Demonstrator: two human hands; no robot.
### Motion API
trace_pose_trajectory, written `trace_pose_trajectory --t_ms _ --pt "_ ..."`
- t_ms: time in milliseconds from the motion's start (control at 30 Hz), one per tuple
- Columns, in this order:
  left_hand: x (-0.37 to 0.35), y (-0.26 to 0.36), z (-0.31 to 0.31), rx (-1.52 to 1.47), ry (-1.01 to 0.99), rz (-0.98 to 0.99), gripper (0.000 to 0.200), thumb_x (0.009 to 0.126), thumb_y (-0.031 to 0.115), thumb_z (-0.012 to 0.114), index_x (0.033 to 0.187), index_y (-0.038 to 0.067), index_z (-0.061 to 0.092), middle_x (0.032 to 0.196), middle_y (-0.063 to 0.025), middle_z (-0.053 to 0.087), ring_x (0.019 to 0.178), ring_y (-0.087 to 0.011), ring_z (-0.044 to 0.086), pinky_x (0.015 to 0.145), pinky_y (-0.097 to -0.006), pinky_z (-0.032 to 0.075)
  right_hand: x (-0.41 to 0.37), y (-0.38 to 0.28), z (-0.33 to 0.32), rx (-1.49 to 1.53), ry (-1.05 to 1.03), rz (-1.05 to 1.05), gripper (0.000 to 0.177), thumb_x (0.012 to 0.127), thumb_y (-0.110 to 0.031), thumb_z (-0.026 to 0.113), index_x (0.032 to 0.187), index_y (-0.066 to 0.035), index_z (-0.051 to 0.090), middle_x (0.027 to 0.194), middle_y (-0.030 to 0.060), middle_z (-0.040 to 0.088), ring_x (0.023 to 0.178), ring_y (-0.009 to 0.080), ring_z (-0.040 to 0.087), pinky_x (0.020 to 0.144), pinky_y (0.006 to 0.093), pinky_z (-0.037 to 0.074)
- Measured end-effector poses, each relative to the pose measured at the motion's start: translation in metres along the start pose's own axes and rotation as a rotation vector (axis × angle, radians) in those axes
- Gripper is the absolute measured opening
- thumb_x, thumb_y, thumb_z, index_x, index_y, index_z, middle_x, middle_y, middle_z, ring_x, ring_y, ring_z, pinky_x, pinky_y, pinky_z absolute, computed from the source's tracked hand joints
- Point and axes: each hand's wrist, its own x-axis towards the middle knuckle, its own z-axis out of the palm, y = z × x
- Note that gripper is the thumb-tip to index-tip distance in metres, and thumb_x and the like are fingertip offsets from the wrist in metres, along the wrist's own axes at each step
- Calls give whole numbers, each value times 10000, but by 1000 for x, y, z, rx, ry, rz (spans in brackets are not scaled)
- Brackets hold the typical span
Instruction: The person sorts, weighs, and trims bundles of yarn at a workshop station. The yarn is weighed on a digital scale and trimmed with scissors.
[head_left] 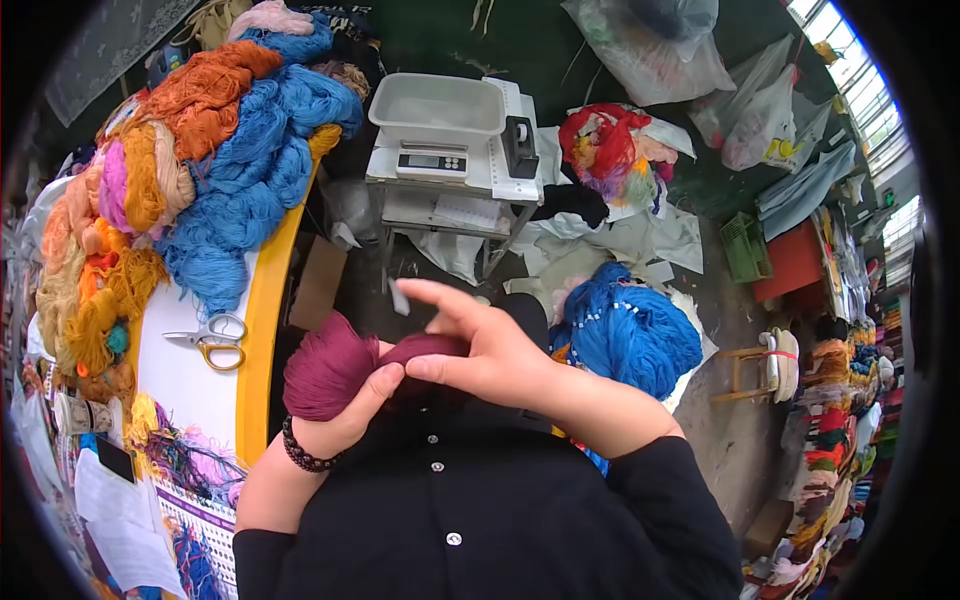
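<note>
A maroon yarn skein (330, 370) is in front of my chest, its thick loop bulging out on the left side. My left hand (350, 418) is closed around its narrower middle, thumb pressed on the strands. The other end of the skein passes into my right hand (485, 355), which grips it between thumb and curled fingers while the index finger stretches out to the left. Both thumbs nearly meet over the yarn. A small whitish sliver (400, 298) shows by the right index fingertip; what it is I cannot make out. Part of the maroon yarn is hidden behind my fingers.
At left, a yellow-edged white table (262, 330) carries scissors (212, 342), blue yarn (245, 180), orange yarn (205, 90) and a phone (115, 458). Ahead stands a digital scale (432, 163) with a tray. A blue yarn bundle (630, 335) lies to the right, near a stool (745, 372).
</note>
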Motion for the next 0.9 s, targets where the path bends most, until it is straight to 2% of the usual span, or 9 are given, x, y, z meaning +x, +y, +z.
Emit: trace_pose_trajectory --t_ms 33,67,167,367,433,600,700,833,900 --pt "0 4 1 -36 12 -38 131 886 115 631 979 29 664 785 -14 625 726 -110 591 657 -254 455 1 9 -1 1 51 -111 596 855 -82 656 1393 -77 401 1009 44 594 903 100 552 790 240 427" --pt "0 3 1 -34 13 -39 131 886 115 631 979 29 664 785 -14 625 726 -110 591 657 -254 455 -3 5 -8 -403 218 -248 464 852 -108 665 1291 -69 522 1203 64 524 1092 111 501 894 275 404" --pt "3 0 3 31 91 28 133 883 106 635 985 26 665 811 -19 637 750 -112 598 675 -257 460 -15 6 -2 576 226 -50 198 843 -19 628 1033 -75 612 1339 69 442 1162 155 462 987 321 363" --pt "5 -5 7 -6 103 8 147 885 104 633 1009 26 650 831 -21 635 768 -107 590 680 -257 460 -12 6 18 621 102 -32 240 828 -9 662 1052 -69 600 1393 60 380 1140 145 482 966 318 388" --pt "4 -4 4 -17 59 -18 149 889 107 628 1012 25 643 790 -7 613 735 -91 573 658 -249 452 -4 19 20 499 168 -46 221 831 -23 667 1039 -59 603 1381 60 388 1143 141 480 977 317 379" --pt "2 3 -3 -92 23 -67 134 884 110 636 990 28 643 742 8 588 672 -77 547 612 -249 438 2 15 18 235 107 -142 383 871 -58 632 1231 -34 503 1259 76 503 1134 125 492 982 311 379" --pt "4 6 -12 -76 -34 -69 116 874 119 647 947 29 649 734 0 589 654 -85 550 598 -254 435 5 6 10 107 -115 -35 477 931 -135 570 1346 -19 368 1130 72 595 1012 124 561 903 288 441" --pt "8 15 -22 -116 -148 -91 119 851 124 663 907 20 653 733 -13 594 649 -91 560 586 -253 434 7 -7 5 -183 -206 -18 338 933 -209 567 1201 -17 495 948 99 632 830 187 621 729 315 490" --pt "10 20 -25 -101 -166 -96 144 868 159 645 892 17 641 701 -10 585 593 -72 530 539 -230 409 5 -7 5 -575 -193 -70 243 905 -230 604 1014 -16 569 807 112 611 725 287 614 645 344 486"
